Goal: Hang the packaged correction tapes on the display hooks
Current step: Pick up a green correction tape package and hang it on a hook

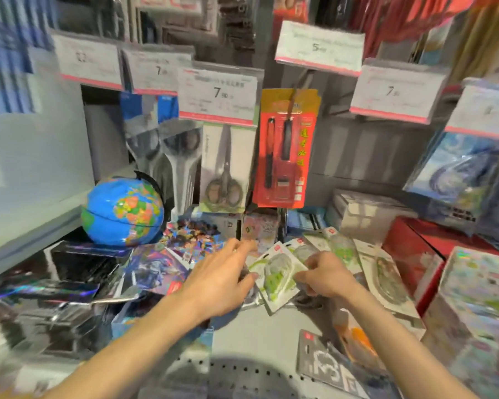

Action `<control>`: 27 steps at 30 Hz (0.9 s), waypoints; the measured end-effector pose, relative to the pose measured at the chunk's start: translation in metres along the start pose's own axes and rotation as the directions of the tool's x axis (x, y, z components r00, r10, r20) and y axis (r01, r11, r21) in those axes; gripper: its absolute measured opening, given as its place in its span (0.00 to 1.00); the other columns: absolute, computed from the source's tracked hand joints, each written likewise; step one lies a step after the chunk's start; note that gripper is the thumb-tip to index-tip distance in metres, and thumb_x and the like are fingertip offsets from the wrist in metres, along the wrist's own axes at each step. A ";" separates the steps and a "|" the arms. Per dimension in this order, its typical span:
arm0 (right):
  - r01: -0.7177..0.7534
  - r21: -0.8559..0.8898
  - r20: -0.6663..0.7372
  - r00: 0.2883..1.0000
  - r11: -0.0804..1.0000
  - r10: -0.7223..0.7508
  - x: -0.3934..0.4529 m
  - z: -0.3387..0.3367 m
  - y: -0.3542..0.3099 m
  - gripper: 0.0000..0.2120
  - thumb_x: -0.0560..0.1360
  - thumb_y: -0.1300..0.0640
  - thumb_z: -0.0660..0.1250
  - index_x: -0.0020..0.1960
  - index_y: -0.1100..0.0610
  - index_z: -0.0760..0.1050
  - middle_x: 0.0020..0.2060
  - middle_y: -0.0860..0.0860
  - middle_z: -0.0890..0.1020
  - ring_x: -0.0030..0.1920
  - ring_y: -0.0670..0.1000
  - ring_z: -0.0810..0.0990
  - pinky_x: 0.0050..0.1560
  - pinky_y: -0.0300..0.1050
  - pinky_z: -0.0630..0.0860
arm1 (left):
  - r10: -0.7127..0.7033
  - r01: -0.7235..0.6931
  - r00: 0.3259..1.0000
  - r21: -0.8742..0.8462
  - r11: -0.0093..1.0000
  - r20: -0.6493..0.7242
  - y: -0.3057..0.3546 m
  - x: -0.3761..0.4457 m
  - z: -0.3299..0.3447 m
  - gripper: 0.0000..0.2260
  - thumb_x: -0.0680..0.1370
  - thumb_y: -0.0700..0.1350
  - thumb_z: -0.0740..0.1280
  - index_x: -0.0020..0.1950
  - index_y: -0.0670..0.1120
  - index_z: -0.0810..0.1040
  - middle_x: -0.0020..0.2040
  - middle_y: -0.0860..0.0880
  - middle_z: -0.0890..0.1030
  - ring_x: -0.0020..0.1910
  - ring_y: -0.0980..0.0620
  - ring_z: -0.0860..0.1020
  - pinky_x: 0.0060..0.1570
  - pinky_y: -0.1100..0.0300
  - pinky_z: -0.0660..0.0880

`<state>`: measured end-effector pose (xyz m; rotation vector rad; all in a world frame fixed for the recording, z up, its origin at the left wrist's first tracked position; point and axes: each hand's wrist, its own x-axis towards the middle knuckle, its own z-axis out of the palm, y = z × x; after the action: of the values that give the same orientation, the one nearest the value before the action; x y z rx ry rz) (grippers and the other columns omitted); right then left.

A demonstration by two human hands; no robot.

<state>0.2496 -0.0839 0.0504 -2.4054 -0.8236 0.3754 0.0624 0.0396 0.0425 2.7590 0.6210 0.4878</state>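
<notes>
Several packaged correction tapes, white cards with green tape bodies, lie fanned out on the grey shelf. The nearest pack (277, 276) sits between both hands. My right hand (324, 276) has its fingers closed on that pack's right edge. My left hand (224, 280) rests palm down at its left edge, thumb touching the card, fingers spread. More packs (342, 247) lie behind and another (386, 280) to the right. Display hooks with price tags (218, 93) hang above; one hook (307, 79) carries a red pack.
A blue globe (123, 211) stands at left, beside dark shiny boxes (78, 263). Scissors packs (225, 168) hang behind the hands. A red box (412, 251) and a patterned box (478, 298) crowd the right. A grey carded pack (326, 361) lies near the shelf's front.
</notes>
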 end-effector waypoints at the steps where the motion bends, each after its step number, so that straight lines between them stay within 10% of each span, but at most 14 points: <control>1: -0.014 0.127 0.019 1.000 0.992 0.012 -0.001 -0.001 0.001 0.05 0.67 0.62 0.72 0.38 0.65 0.79 0.32 0.59 0.84 0.32 0.53 0.81 0.45 0.59 0.83 | -0.006 0.006 1.000 -0.014 1.000 0.003 0.000 0.001 0.000 0.23 0.82 0.55 0.61 0.77 0.56 0.61 0.66 0.53 0.69 0.58 0.46 0.78 0.60 0.46 0.74; 14: 0.070 0.525 0.069 0.990 0.848 -0.125 -0.027 -0.067 0.029 0.12 0.75 0.72 0.67 0.56 0.62 0.75 0.41 0.59 0.86 0.38 0.55 0.85 0.44 0.54 0.82 | -0.098 0.094 0.995 -0.223 0.970 -0.009 0.023 0.021 -0.017 0.28 0.81 0.55 0.64 0.79 0.50 0.60 0.72 0.50 0.71 0.67 0.51 0.75 0.64 0.57 0.70; 20: 0.093 0.640 0.111 0.971 0.762 -0.211 -0.037 -0.071 0.032 0.12 0.77 0.72 0.65 0.58 0.64 0.73 0.39 0.56 0.85 0.37 0.52 0.83 0.41 0.48 0.78 | -0.123 0.056 0.990 -0.602 0.796 -0.072 0.031 0.031 -0.030 0.13 0.80 0.45 0.68 0.65 0.50 0.78 0.48 0.52 0.85 0.42 0.57 0.82 0.49 0.55 0.80; 24: 0.304 0.431 -0.097 0.952 0.849 -0.292 -0.042 -0.068 0.030 0.11 0.79 0.62 0.65 0.59 0.51 0.76 0.47 0.48 0.85 0.46 0.50 0.82 0.48 0.45 0.77 | -0.107 0.002 0.988 -0.684 0.729 -0.111 0.040 0.026 -0.044 0.08 0.81 0.43 0.68 0.59 0.51 0.82 0.46 0.46 0.86 0.37 0.52 0.84 0.38 0.64 0.79; 27: 0.488 0.266 -0.176 0.873 0.831 -0.456 -0.047 -0.064 0.019 0.16 0.79 0.51 0.67 0.64 0.40 0.69 0.58 0.36 0.77 0.59 0.37 0.76 0.58 0.32 0.72 | -0.123 -0.022 0.979 -0.683 0.730 -0.163 0.044 0.024 -0.054 0.08 0.80 0.42 0.68 0.57 0.50 0.82 0.46 0.46 0.86 0.45 0.43 0.85 0.45 0.52 0.83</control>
<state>0.2495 -0.1522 0.0939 -1.8393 -1.1810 0.1584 0.0784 0.0226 0.1125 1.9928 0.4334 0.8005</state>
